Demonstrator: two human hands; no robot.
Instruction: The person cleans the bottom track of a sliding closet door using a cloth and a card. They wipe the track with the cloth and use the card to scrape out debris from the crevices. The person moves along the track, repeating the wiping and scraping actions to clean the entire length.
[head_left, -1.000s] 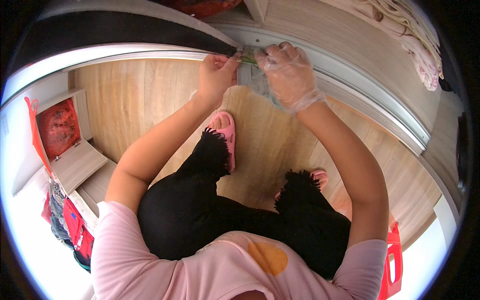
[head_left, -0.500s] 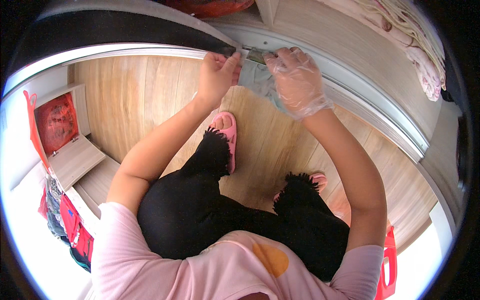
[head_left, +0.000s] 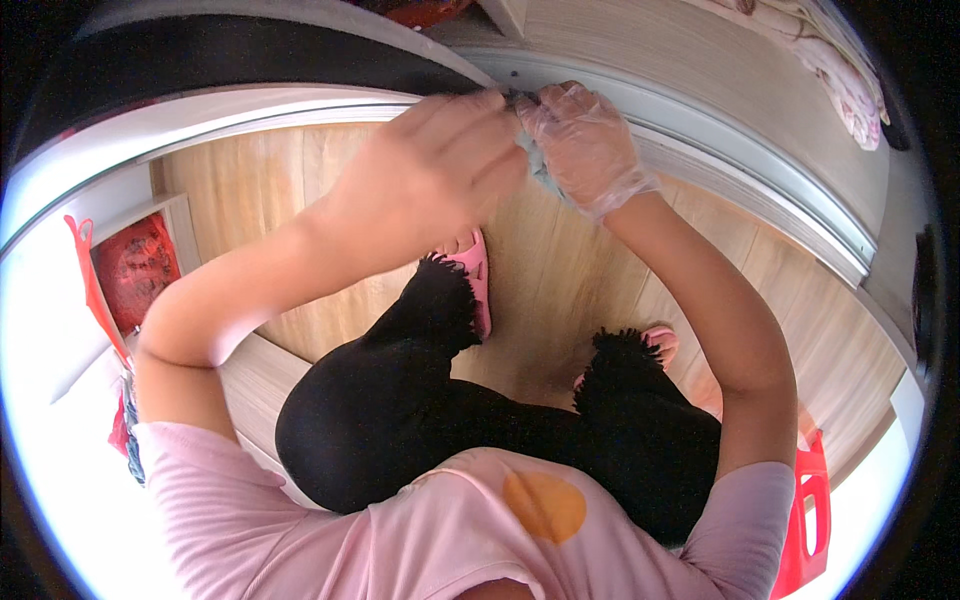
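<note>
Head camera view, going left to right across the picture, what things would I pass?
Red bag on the white shelf → left hand → pink slipper → gloved right hand → second pink slipper → red plastic stool.

The bare left hand (head_left: 430,185) is motion-blurred; its fingertips hide most of a small dark object (head_left: 522,97) pinched against the clear-gloved right hand's (head_left: 583,145) fingertips, beneath which a pale teal cloth (head_left: 541,170) barely shows.
</note>
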